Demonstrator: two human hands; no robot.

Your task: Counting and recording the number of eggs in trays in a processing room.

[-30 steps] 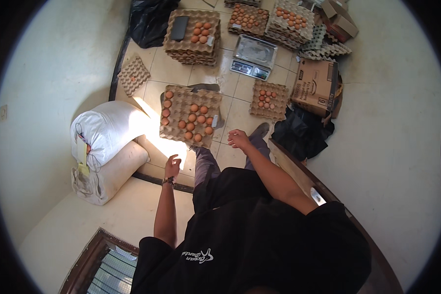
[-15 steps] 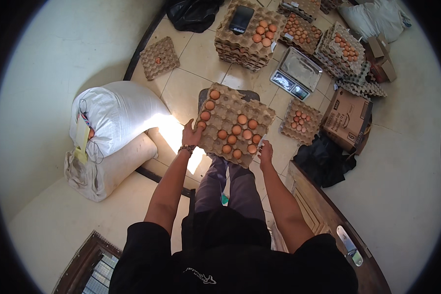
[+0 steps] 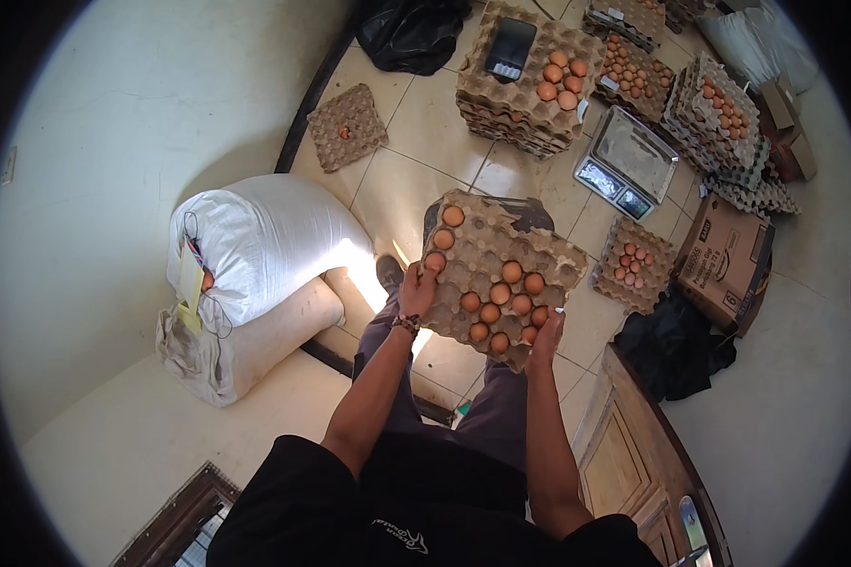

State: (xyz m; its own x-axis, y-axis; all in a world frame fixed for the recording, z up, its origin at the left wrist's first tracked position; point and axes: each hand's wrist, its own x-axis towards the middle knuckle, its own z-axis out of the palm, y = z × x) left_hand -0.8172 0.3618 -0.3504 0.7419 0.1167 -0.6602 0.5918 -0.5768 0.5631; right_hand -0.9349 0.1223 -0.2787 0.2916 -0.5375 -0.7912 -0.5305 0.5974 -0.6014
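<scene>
A square grey-brown cardboard egg tray (image 3: pixel 477 241) hangs in front of my legs, held between both hands. My left hand (image 3: pixel 418 289) grips its left edge, thumb over the rim beside a brown egg (image 3: pixel 434 261) in the left row. My right hand (image 3: pixel 545 342) clasps the near right corner, fingers partly hidden under it. Several more brown eggs (image 3: pixel 499 293) sit grouped in the near and right cups; the other visible cups hold none. A dark stool-like seat (image 3: pixel 535 214) shows partly behind the tray's far edge.
Beyond stands a tray stack (image 3: pixel 477 87) with eggs and a dark phone (image 3: pixel 511 49) on top. A digital scale (image 3: pixel 631 161), another egg tray (image 3: pixel 635 248) and a cardboard box (image 3: pixel 723 255) are at right. White sacks (image 3: pixel 274 227) lie left; a wooden door (image 3: pixel 624 463) is near right.
The tray has come nearer my body, and my right hand now wraps its corner more firmly. My left hand covers part of the left egg row. The view has shifted; my shoe now shows.
</scene>
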